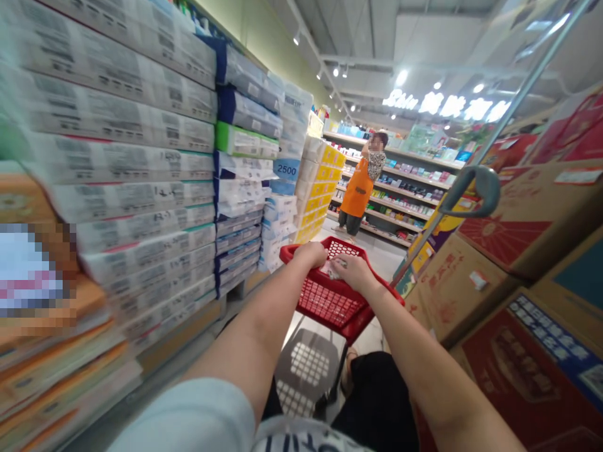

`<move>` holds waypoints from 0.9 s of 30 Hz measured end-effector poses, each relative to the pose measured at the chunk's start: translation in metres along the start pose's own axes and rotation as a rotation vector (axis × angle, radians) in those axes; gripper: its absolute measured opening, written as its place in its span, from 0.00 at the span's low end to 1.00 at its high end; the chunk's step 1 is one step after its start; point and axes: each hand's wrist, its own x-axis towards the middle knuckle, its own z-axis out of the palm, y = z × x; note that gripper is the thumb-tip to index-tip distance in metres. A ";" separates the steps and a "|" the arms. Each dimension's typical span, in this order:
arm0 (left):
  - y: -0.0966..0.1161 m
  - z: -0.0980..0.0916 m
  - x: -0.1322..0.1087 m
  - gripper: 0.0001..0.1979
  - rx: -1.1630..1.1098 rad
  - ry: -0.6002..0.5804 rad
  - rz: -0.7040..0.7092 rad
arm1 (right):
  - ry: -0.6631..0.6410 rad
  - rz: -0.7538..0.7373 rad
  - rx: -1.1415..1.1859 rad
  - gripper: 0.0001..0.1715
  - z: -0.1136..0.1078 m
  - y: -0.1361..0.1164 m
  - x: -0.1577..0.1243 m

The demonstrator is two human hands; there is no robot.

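Both my arms reach forward to a red shopping cart basket (pixel 330 301) in the middle of the view. My left hand (pixel 313 253) is closed at the near rim of the basket, on its left part. Just to the right, my right hand (pixel 352 270) has its fingers bent around a small whitish item (pixel 332 269) at the same rim; the item is too small to name. Below the basket, the cart's grey lower rack (pixel 308 361) shows between my legs.
Stacked wrapped packs (pixel 141 157) line the left side. Cartons (pixel 452 282) stand close on the right, beside a metal pole with a grey handle (pixel 475 191). Ahead, a person in an orange apron (pixel 358 191) stands before stocked shelves (pixel 405 198).
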 end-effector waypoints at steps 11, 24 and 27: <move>0.000 0.000 -0.005 0.24 -0.010 0.013 -0.008 | 0.058 -0.034 0.045 0.18 -0.001 -0.004 -0.007; 0.001 0.001 -0.004 0.24 0.032 0.008 0.017 | 0.004 -0.014 -0.068 0.21 0.000 -0.002 -0.006; 0.003 -0.001 -0.007 0.24 0.019 0.014 0.009 | -0.075 0.007 -0.161 0.19 -0.001 0.001 -0.003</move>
